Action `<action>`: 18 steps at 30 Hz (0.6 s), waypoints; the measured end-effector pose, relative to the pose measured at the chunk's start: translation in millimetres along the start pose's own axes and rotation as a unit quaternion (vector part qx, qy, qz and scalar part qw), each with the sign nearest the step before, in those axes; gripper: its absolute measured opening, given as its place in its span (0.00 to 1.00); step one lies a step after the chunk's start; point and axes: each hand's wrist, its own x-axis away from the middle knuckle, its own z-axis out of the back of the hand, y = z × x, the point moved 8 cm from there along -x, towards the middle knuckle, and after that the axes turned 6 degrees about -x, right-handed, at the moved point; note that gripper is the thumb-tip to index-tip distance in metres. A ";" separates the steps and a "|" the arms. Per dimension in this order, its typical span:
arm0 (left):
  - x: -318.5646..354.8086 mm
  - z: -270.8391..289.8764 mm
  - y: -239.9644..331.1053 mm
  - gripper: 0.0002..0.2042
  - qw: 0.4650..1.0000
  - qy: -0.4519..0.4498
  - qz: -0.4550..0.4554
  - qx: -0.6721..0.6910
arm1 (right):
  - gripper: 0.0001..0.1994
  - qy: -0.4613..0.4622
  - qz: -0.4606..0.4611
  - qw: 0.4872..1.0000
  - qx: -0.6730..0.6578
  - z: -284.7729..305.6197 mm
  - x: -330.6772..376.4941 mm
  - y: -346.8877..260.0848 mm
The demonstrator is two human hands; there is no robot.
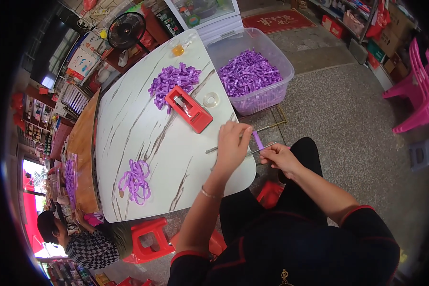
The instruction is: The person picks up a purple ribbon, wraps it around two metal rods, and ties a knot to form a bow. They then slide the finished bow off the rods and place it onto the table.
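A short strip of purple ribbon stretches between my hands at the table's right edge, beside thin metal rods. Bent over the table edge, my left hand has its thumb and fingers closed at the ribbon's upper end. My right hand pinches near the ribbon's lower end, where a rod passes by its fingertips; the exact grip is partly hidden. On the white marbled table, a red tape dispenser lies beside a clear tape roll and a heap of folded purple ribbon pieces.
Looser purple ribbon loops lie at the table's near left. A clear plastic tub of purple pieces stands past the right edge. Red stools are below, pink chairs far right. Another person sits at the left; a fan stands behind.
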 end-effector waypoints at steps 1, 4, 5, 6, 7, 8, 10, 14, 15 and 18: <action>8.1 2.7 2.6 0.11 0.997 0.005 0.013 0.073 | 0.12 -0.006 0.000 1.000 0.011 0.9 -0.3 0.4; 57.6 -21.8 -4.8 0.14 0.888 -0.145 0.232 0.369 | 0.12 -0.021 -0.014 0.999 0.027 0.9 1.1 -0.4; 67.0 -19.3 3.2 0.14 0.888 -0.146 0.232 0.369 | 0.12 -0.025 -0.027 0.999 0.031 1.4 1.8 0.2; 82.8 -28.4 9.2 0.15 0.832 -0.175 0.310 0.426 | 0.12 -0.023 -0.027 0.999 0.031 2.7 2.7 -1.3; 98.5 -35.7 16.8 0.16 0.766 -0.198 0.384 0.475 | 0.12 -0.038 -0.030 0.998 0.029 -1.3 4.7 -3.0; 102.5 -37.7 24.1 0.16 0.766 -0.198 0.384 0.475 | 0.12 -0.051 -0.035 0.998 0.027 -3.6 5.6 -2.9; 105.4 -44.4 39.6 0.17 0.672 -0.150 0.393 0.610 | 0.12 -0.055 -0.033 0.998 0.027 -4.8 6.0 -3.7; 95.0 -64.1 33.1 0.18 0.543 -0.136 0.416 0.717 | 0.11 -0.066 -0.026 0.997 0.021 -3.3 5.7 -6.3; 92.2 -67.3 34.2 0.19 0.490 -0.150 0.392 0.764 | 0.11 -0.066 -0.026 0.997 0.022 -3.7 5.6 -8.0; 90.7 -67.7 36.3 0.20 0.423 -0.165 0.356 0.817 | 0.12 -0.064 -0.030 0.997 0.018 -2.5 7.8 -17.3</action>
